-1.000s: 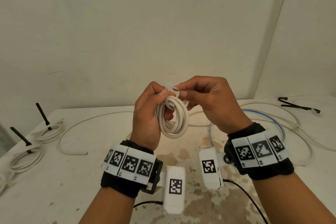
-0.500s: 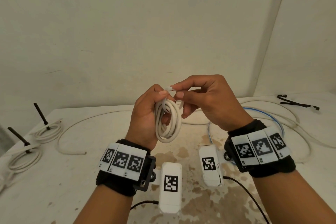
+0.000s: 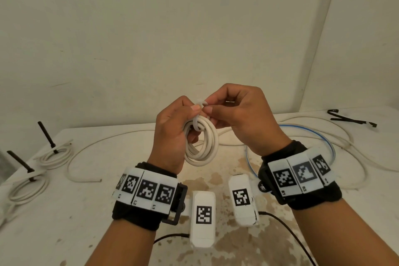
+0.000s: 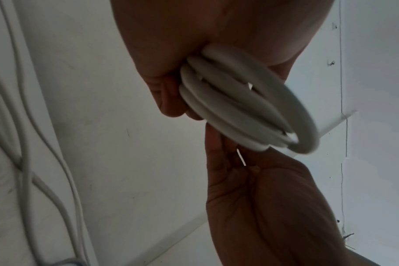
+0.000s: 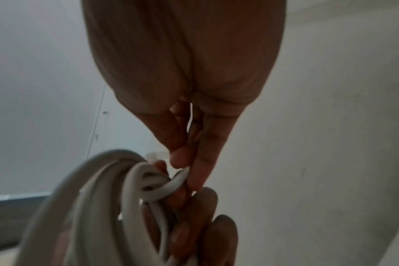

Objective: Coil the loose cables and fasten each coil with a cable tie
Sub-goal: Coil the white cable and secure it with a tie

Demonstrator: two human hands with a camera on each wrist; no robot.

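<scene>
White coiled cable [image 3: 201, 143] hangs above the table [image 3: 64, 211], the left hand [image 3: 172, 131] curled round its loops. The right hand [image 3: 239, 119] pinches the white cable tie [image 3: 199, 103] at the coil's top.

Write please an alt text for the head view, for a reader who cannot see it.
A left hand grips a white cable coil above a stained table while the right hand pinches a white cable tie at its top. Two tied coils lie left; loose cables lie behind.
</scene>
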